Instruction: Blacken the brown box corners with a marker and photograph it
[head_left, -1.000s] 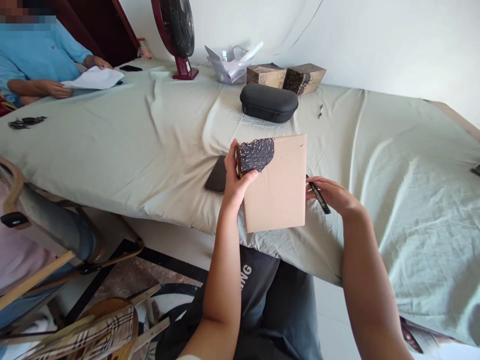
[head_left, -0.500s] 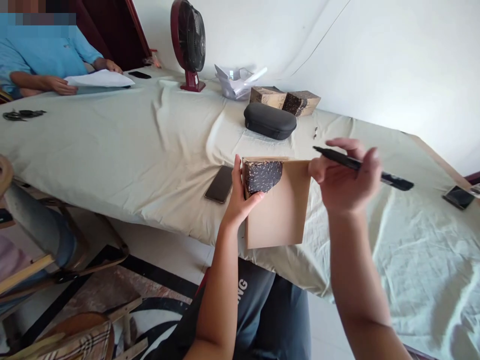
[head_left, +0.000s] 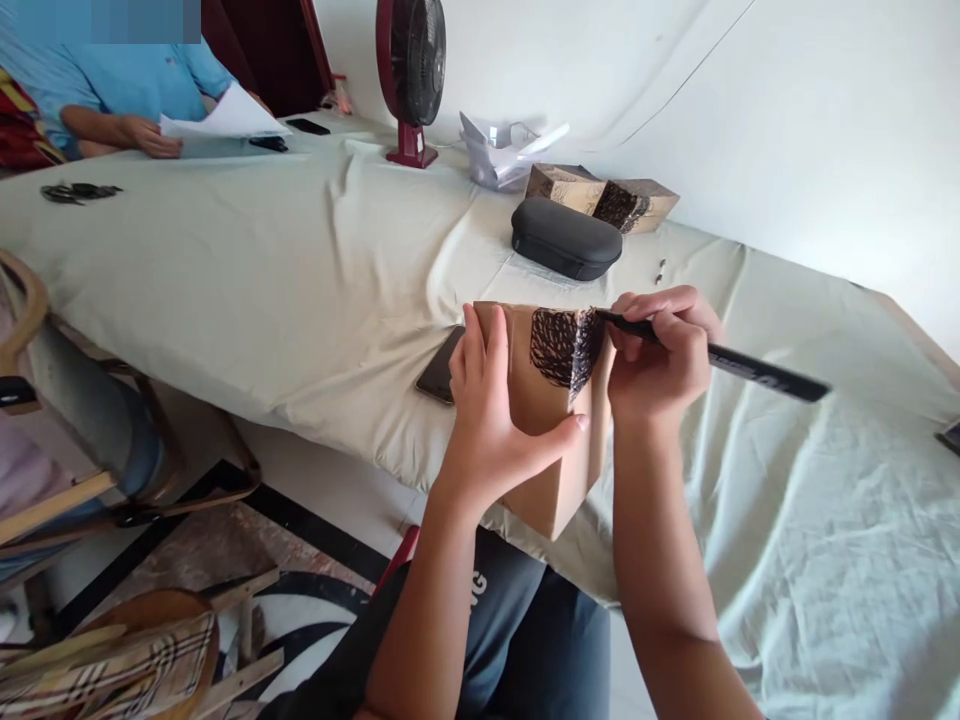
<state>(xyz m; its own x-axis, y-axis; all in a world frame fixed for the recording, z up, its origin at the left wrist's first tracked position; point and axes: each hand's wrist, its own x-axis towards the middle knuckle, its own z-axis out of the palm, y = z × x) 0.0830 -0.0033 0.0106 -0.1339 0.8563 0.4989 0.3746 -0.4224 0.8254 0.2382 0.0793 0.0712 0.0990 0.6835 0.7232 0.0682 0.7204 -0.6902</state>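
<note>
A person's left hand clamps a cardboard box at the cloth-covered table edge. The right hand, closed on a black marker, touches its scribbled corner. A slipping grip could streak ink.

Head cam, looks fwd/down, close over table edge.

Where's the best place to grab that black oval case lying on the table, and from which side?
I'd grip the black case across its narrow width, near the middle, coming down from above. It lies flat on the tablecloth with both long rounded sides free.
</note>
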